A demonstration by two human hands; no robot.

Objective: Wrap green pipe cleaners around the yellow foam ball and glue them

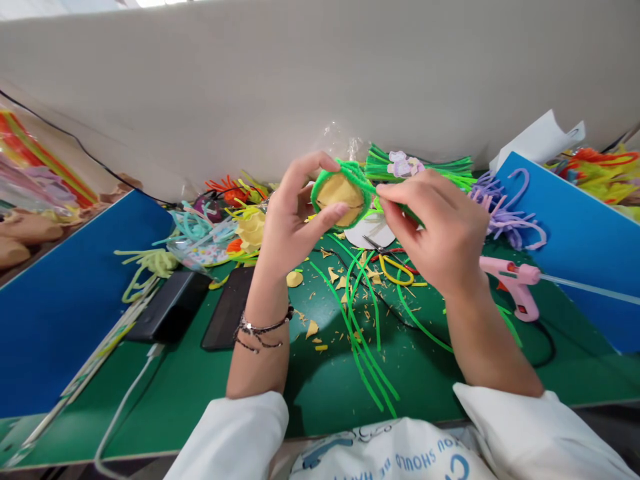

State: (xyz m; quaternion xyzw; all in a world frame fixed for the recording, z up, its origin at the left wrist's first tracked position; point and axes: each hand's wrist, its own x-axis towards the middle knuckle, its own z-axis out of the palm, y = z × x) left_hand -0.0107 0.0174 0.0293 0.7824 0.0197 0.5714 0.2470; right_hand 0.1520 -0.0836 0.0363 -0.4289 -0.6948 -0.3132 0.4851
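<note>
Holding steady at the centre of the frame, the left hand (293, 213) is gripping a yellow foam disc (340, 195), thumb pressing its lower edge and forefinger arching over the top. A green pipe cleaner (350, 170) is running around the disc's rim, and the right hand (440, 227) is pinching that fuzzy strand closed between thumb and fingertip, just right of the disc. So the disc is sitting between the two hands, raised above the green table (320, 380), touching both. Below them, loose green pipe cleaners (367, 347) are fanning down toward the lower middle, with yellow foam scraps (313, 328) scattered among them. At right, a pink glue gun (517, 283) is lying near the right wrist. Left of the left forearm, a dark phone (227, 310) is resting flat.
</note>
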